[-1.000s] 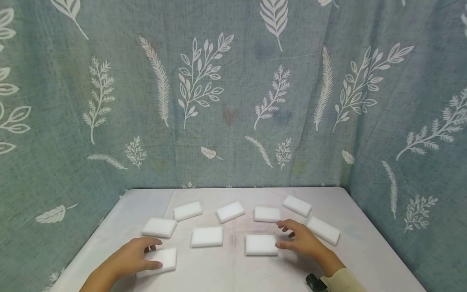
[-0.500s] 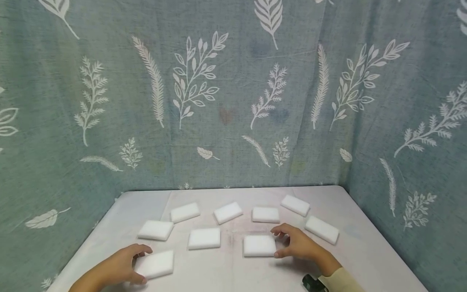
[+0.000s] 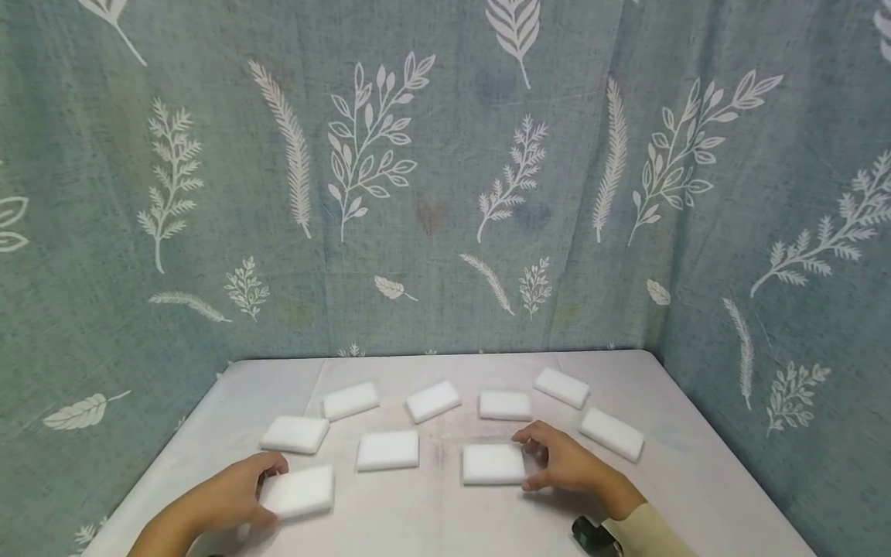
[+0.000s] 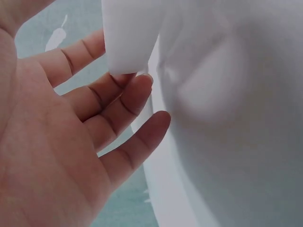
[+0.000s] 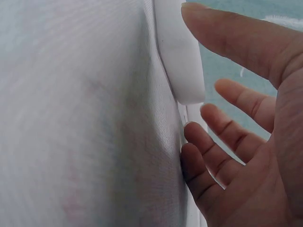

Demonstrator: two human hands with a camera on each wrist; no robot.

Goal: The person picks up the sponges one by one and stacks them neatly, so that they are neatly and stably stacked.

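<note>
My left hand (image 3: 233, 495) holds a white rectangular sponge (image 3: 302, 491) by its left end, thumb on the near side and fingers on the far side. In the left wrist view this sponge (image 4: 132, 38) looks raised off the tabletop, with the fingers against its end. My right hand (image 3: 574, 464) is at the right end of another white sponge (image 3: 493, 464), which lies flat. Its thumb is at the near right corner, its loosely bent fingers beyond the end. The right wrist view shows the thumb (image 5: 236, 40) beside that sponge (image 5: 180, 56), the other fingers apart from it.
Several more white sponges lie across the white-covered table (image 3: 431, 526), among them one in the middle (image 3: 387, 450) and one at the left (image 3: 295, 434). A leaf-patterned curtain (image 3: 445, 193) surrounds the table's back and sides. A dark wrist strap (image 3: 592, 535) shows at my right sleeve.
My left hand has drawn back to the sponge's left end, then closed thumb and fingers on it and lifted it slightly. My right hand has moved slightly left against its sponge.
</note>
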